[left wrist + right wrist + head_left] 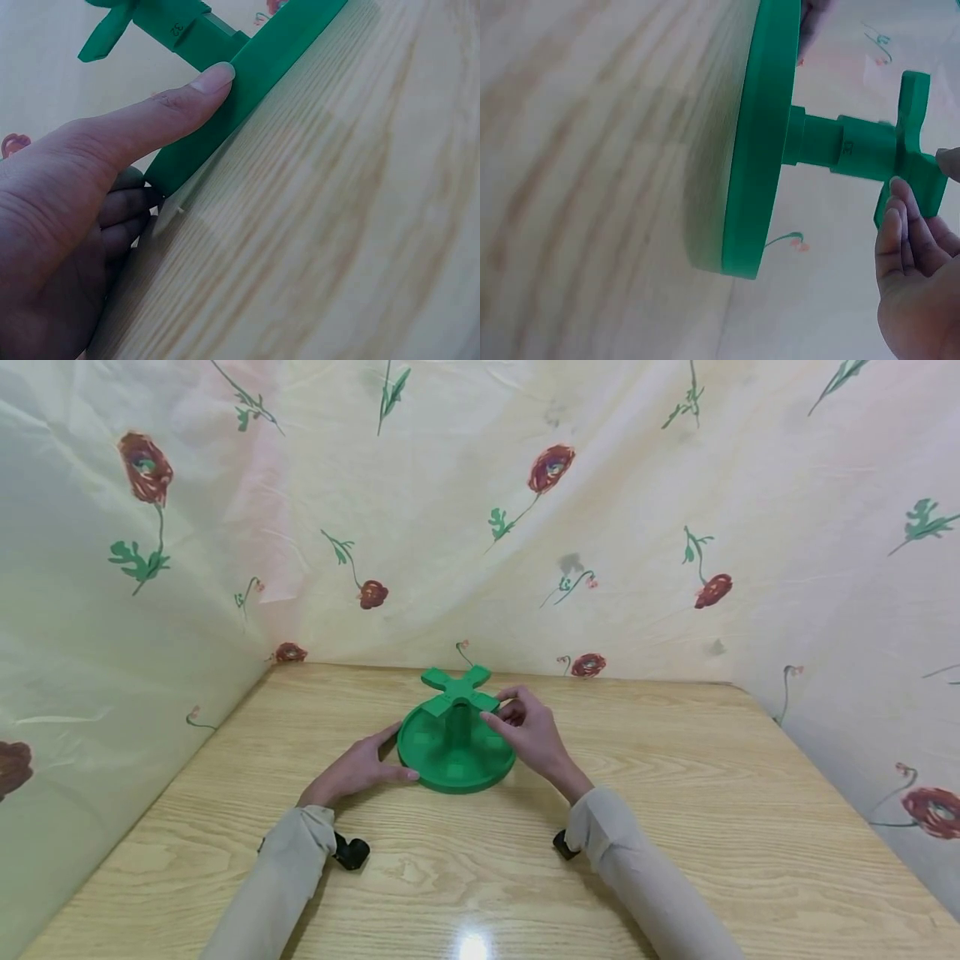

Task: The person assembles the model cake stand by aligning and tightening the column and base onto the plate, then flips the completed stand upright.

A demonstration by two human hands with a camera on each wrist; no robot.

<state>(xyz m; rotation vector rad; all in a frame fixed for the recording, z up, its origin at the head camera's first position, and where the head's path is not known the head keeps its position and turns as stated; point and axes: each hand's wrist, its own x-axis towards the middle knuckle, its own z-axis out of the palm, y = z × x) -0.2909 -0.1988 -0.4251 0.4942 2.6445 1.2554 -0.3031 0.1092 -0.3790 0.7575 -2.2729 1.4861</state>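
Observation:
A green plastic stand sits on the wooden table, made of a round shallow tray [459, 785], a central column [458, 728] and a four-armed cross-shaped top [459, 691]. My left hand [354, 773] holds the tray's left side, its thumb against the outer rim in the left wrist view and the other fingers partly hidden behind. My right hand [534, 737] pinches one arm of the cross-shaped top; in the right wrist view its thumb is on the upper face and its fingers are beneath. The column [862, 146] stands upright from the tray and bears small printed numbers.
The light wooden table [712, 827] runs out on both sides of the stand. A flower-patterned cloth [450, 510] hangs behind the table and along its left and right sides. Black wrist devices [351, 852] show at both sleeve cuffs.

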